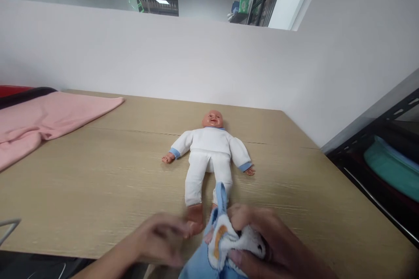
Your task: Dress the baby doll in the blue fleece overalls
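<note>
A baby doll (211, 144) lies on its back on the table, head toward the wall, in a white top and white trousers with blue cuffs. Its feet are bare, and one is mostly hidden behind cloth. My right hand (262, 239) is closed on a light blue garment (199, 261) with a narrow strap or loop and a white and orange patch, just in front of the doll's legs. My left hand (163, 235), blurred, is beside the doll's foot, fingers apart and nothing seen in them.
A pink cloth (65, 111) lies at the table's left, with red and black items behind it. The wooden tabletop (114, 174) meets a low white wall (147, 56). On the right, a black metal rack (369, 178) holds folded teal cloth (389, 168).
</note>
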Demonstrator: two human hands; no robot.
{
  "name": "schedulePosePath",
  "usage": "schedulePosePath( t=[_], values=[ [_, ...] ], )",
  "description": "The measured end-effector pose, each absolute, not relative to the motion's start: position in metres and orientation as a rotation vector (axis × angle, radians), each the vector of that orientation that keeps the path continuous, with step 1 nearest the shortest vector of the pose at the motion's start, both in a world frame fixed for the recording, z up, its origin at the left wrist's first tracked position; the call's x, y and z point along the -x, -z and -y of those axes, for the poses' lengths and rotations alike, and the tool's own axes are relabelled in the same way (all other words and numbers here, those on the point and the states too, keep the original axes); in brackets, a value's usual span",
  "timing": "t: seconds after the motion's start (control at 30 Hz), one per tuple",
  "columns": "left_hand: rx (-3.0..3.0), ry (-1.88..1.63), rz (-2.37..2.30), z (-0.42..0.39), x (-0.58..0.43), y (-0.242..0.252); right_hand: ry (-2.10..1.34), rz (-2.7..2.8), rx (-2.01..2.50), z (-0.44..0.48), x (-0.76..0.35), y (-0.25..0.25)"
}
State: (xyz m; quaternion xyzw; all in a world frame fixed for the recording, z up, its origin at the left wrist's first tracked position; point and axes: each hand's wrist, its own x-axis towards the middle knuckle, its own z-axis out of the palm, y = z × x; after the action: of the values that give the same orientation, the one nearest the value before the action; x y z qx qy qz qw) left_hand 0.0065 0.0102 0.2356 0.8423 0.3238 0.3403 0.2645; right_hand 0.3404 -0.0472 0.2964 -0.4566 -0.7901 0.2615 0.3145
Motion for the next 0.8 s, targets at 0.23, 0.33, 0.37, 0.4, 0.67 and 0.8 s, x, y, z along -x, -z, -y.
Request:
schedulePosePath(
  t=[0.23, 0.33, 0.37, 0.4, 0.67, 0.8],
  values=[
    [-2.232, -0.665, -0.577, -0.073, -0.058, -0.280, -0.812, 2.159, 1.180, -0.002, -0.332, -0.337],
    [-2.197, -0.622, -0.626, -0.088, -0.076, -0.292, -0.755, 2.044, 1.275, -0.013, -0.337, -0.336],
    [-2.201, -0.597, -0.646, -0.090, -0.079, -0.293, -0.718, 1.989, 1.317, -0.014, -0.341, -0.333],
    [-2.205, -0.581, -0.654, -0.092, -0.081, -0.293, -0.710, 1.946, 1.343, -0.014, -0.344, -0.330],
    [-2.067, -0.571, -0.690, -0.094, -0.079, -0.289, -0.995, 2.171, 1.180, -0.016, -0.362, -0.299],
    [-2.087, -0.318, -0.697, -0.096, -0.070, -0.291, -0.769, 1.998, 1.266, -0.010, -0.360, -0.295]
  ],
)
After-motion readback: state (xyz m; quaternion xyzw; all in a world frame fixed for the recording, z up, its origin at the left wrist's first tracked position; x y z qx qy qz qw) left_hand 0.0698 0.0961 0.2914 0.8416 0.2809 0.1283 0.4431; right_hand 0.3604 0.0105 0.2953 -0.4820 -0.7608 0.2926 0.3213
